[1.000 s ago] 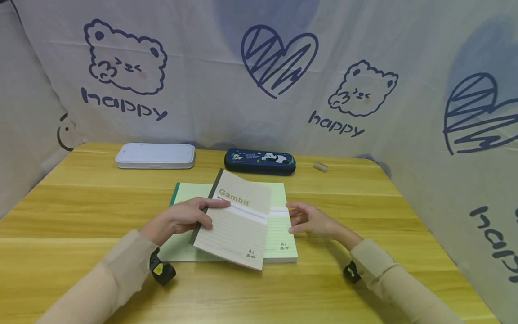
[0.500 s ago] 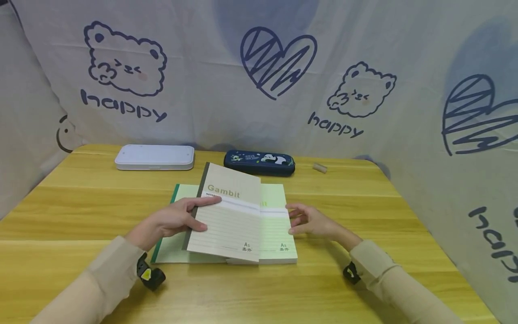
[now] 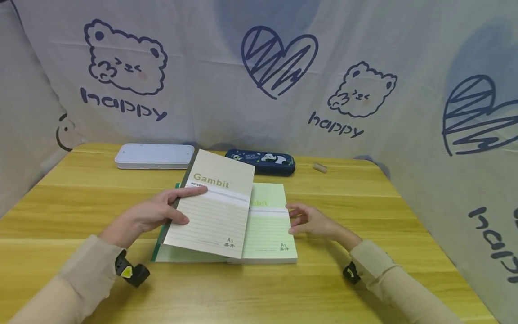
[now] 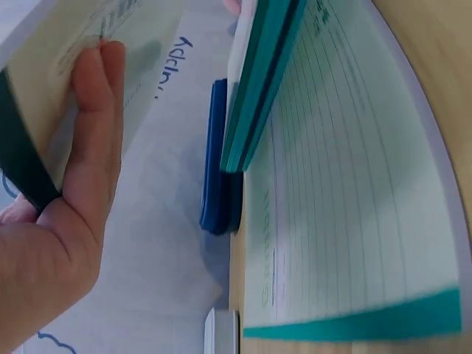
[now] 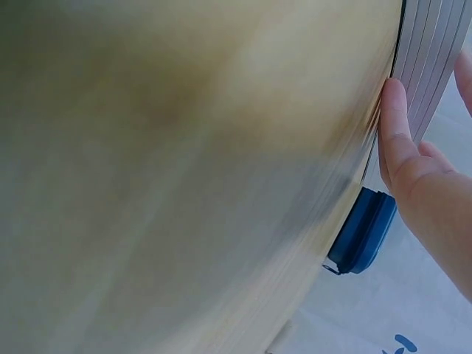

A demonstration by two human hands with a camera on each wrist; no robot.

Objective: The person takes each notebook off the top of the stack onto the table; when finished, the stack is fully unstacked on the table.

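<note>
My left hand (image 3: pixel 155 211) grips a beige notebook (image 3: pixel 214 209) by its dark spine side, thumb and forefinger lying on the cover. It hangs tilted above a pale green notebook (image 4: pixel 354 199) with a teal spine, which lies flat on the table. To the right a stack of green notebooks (image 3: pixel 271 229) stands thicker; its teal spines (image 4: pixel 258 96) show in the left wrist view. My right hand (image 3: pixel 311 220) touches the right edge of this stack with its fingertips. The right wrist view shows a finger (image 5: pixel 396 110) along the layered page edges (image 5: pixel 428 66).
At the back of the wooden table (image 3: pixel 364 279) lie a white case (image 3: pixel 154 156), a dark blue panda pencil case (image 3: pixel 275 163) and a small greyish-brown piece (image 3: pixel 320 167). A printed cloth (image 3: pixel 210 90) hangs behind them.
My left hand has moved left and away from me, carrying the beige notebook, which now partly covers the blue case. More of the green stack shows. My right hand has stayed in place.
</note>
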